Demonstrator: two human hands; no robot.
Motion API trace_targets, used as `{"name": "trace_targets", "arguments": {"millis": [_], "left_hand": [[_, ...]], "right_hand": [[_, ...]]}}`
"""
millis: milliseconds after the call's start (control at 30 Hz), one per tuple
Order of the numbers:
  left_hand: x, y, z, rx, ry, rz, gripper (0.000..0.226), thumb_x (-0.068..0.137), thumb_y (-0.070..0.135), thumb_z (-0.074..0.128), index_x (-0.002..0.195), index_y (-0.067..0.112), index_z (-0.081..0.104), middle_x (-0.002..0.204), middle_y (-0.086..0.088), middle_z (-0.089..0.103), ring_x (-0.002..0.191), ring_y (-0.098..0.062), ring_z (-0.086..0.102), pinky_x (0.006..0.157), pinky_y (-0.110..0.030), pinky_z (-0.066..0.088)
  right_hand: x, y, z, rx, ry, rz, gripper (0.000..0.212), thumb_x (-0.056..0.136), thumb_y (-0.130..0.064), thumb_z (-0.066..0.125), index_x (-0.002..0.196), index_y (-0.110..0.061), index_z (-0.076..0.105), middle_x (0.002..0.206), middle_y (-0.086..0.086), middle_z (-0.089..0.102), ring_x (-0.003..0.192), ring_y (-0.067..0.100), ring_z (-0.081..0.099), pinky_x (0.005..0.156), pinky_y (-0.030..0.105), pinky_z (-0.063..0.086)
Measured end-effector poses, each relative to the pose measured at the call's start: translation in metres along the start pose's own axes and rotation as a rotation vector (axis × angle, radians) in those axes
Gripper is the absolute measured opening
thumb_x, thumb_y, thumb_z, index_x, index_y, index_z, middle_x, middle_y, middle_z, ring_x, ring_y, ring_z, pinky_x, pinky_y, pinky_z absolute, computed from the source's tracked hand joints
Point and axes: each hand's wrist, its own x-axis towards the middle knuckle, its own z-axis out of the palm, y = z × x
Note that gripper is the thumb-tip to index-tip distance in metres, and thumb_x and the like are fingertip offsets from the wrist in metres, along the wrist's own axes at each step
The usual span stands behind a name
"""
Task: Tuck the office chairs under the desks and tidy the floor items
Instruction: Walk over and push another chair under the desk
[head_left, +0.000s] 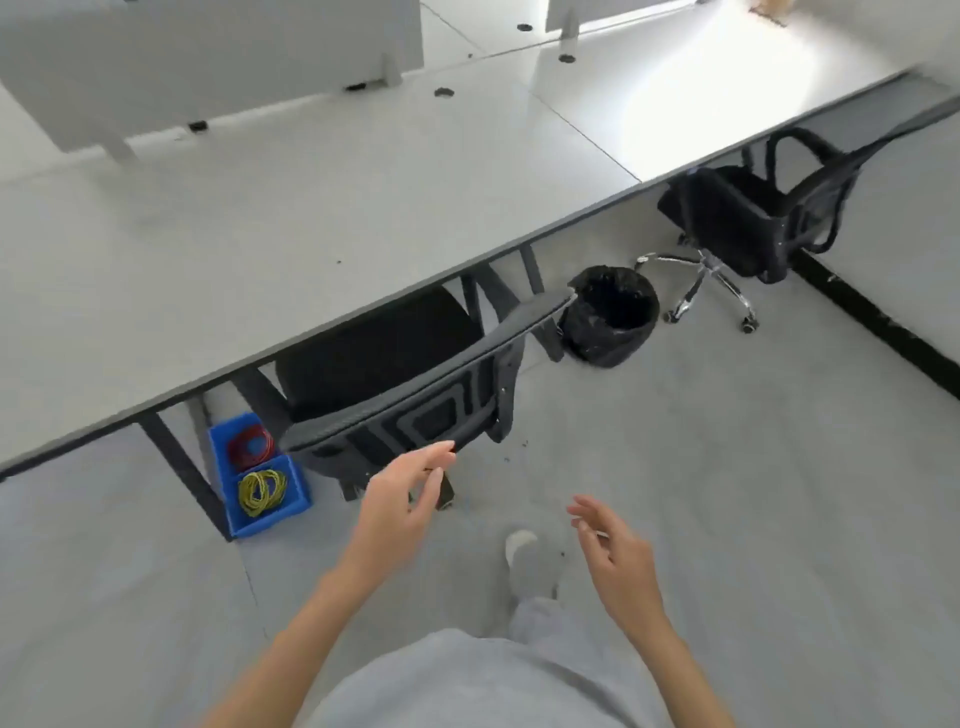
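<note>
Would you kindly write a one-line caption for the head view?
Open hands, left and right, hover behind a chair tucked under the desk, beside a blue bin.

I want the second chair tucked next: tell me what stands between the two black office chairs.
In the head view, a round bin lined with a black bag stands on the grey floor between the near black mesh-backed chair and the far black chair.

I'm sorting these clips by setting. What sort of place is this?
Most likely an open-plan office: a long run of white desks with divider panels, black swivel office chairs pushed under them, and a lined waste bin on the grey floor.
</note>
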Motion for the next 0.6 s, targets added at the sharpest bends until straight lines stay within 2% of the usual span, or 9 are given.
{"name": "trace_targets", "arguments": {"millis": [100, 167, 233, 333, 400, 467, 600], "left_hand": [[0.033, -0.001, 0.0, 0.156, 0.242, 0.0, 0.032, 0.089, 0.015, 0.05, 0.119, 0.016, 0.058, 0.114, 0.008, 0.06, 0.107, -0.002, 0.053, 0.095, -0.019, 0.041], [0.049, -0.006, 0.0, 0.291, 0.35, -0.045, 0.033, 0.087, 0.01, 0.056, 0.12, 0.01, 0.057, 0.116, -0.001, 0.061, 0.11, -0.009, 0.052, 0.099, -0.018, 0.035], [0.065, -0.013, 0.0, 0.417, 0.354, -0.123, 0.039, 0.084, 0.011, 0.062, 0.123, 0.009, 0.055, 0.119, -0.006, 0.061, 0.113, -0.017, 0.052, 0.101, -0.022, 0.035], [0.081, -0.024, 0.003, 0.636, 0.251, -0.265, 0.042, 0.077, 0.023, 0.07, 0.117, 0.01, 0.06, 0.113, -0.007, 0.066, 0.106, -0.024, 0.06, 0.095, -0.037, 0.043], [0.09, -0.027, 0.002, 0.737, 0.22, -0.303, 0.038, 0.071, 0.024, 0.075, 0.105, 0.01, 0.066, 0.102, -0.006, 0.07, 0.094, -0.026, 0.065, 0.088, -0.038, 0.048], [0.099, -0.027, -0.003, 0.772, 0.188, -0.362, 0.033, 0.072, 0.022, 0.073, 0.101, 0.01, 0.067, 0.098, -0.007, 0.07, 0.091, -0.027, 0.064, 0.081, -0.035, 0.049], [0.109, -0.041, -0.02, 0.861, 0.115, -0.411, 0.026, 0.085, 0.022, 0.057, 0.106, 0.012, 0.065, 0.1, -0.006, 0.069, 0.09, -0.025, 0.062, 0.075, -0.033, 0.053]], "right_hand": [[0.083, -0.036, -0.012, -0.114, -0.127, -0.274, 0.026, 0.092, -0.008, 0.051, 0.115, -0.013, 0.062, 0.105, -0.007, 0.066, 0.094, -0.003, 0.059, 0.081, 0.006, 0.042], [0.13, -0.062, -0.014, -0.244, -0.187, -0.468, 0.029, 0.092, -0.011, 0.049, 0.118, -0.011, 0.06, 0.111, -0.004, 0.063, 0.101, 0.001, 0.055, 0.092, 0.007, 0.035], [0.174, -0.084, -0.011, -0.399, -0.231, -0.692, 0.034, 0.087, -0.016, 0.048, 0.119, -0.007, 0.058, 0.116, 0.002, 0.062, 0.109, 0.007, 0.049, 0.097, 0.006, 0.028], [0.23, -0.101, 0.004, -0.665, -0.354, -0.962, 0.042, 0.081, -0.017, 0.062, 0.12, -0.004, 0.057, 0.122, 0.011, 0.06, 0.118, 0.024, 0.051, 0.099, 0.029, 0.039], [0.253, -0.106, 0.014, -0.821, -0.498, -0.997, 0.046, 0.079, -0.022, 0.067, 0.121, -0.006, 0.056, 0.12, 0.009, 0.061, 0.115, 0.028, 0.055, 0.097, 0.037, 0.044], [0.266, -0.11, 0.021, -0.955, -0.584, -0.961, 0.043, 0.083, -0.029, 0.061, 0.123, -0.012, 0.055, 0.119, 0.002, 0.062, 0.112, 0.023, 0.056, 0.09, 0.032, 0.045], [0.28, -0.12, 0.035, -1.038, -0.561, -0.9, 0.038, 0.087, -0.031, 0.053, 0.124, -0.02, 0.053, 0.117, -0.006, 0.063, 0.107, 0.018, 0.057, 0.077, 0.027, 0.044]]}}
